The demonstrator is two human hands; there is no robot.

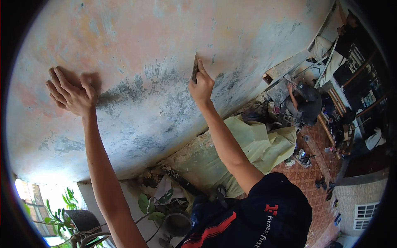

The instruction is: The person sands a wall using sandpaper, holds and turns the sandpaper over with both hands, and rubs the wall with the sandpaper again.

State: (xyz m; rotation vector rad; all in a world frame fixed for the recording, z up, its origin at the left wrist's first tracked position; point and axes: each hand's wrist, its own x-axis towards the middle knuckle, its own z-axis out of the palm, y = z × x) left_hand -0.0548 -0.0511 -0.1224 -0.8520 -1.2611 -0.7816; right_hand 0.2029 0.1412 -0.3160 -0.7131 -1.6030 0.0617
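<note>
My left hand [71, 91] rests against the wall with its fingers spread, holding nothing. The wall [136, 37] is patchy pink and pale blue, with dark grey worn areas between my two hands. In my right hand [202, 85] is a scraper [195, 67], its thin blade edge-on to the camera and close against the wall. My right index finger lies along the tool; most of its handle is hidden by my fingers. Whether the blade touches the wall I cannot tell.
A pale green sheet [244, 142] covers things along the wall's foot. Plants [62, 215] and a pot [178, 223] stand at lower left. Another person [306, 103] crouches at right among wood pieces and tools. Boards [318, 155] lie on the red tiled floor [289, 165].
</note>
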